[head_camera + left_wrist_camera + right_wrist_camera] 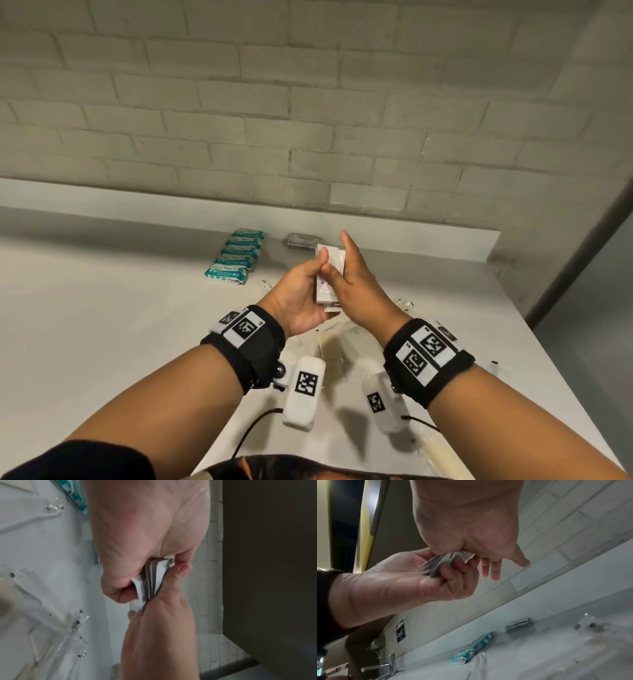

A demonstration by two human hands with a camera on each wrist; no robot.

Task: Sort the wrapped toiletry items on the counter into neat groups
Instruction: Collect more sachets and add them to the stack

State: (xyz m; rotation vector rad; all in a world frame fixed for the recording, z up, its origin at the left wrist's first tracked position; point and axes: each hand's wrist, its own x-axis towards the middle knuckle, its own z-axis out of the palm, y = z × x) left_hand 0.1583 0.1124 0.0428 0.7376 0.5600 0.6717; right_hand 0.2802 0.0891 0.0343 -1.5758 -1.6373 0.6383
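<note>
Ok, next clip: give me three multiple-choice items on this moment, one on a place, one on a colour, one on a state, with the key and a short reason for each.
1. Where is the stack of white packets?
A. flat on the counter
B. held between both hands
C. in the sink

2. What colour is the row of packs at the back of the counter?
A. teal and white
B. red
C. black

3. How is the left hand?
A. flat on the counter
B. hanging idle
C. gripping the stack

Key: 1 B, the right hand lies against its other side; 2 A, teal print on white wrappers; 3 C, thumb and fingers curl round it.
</note>
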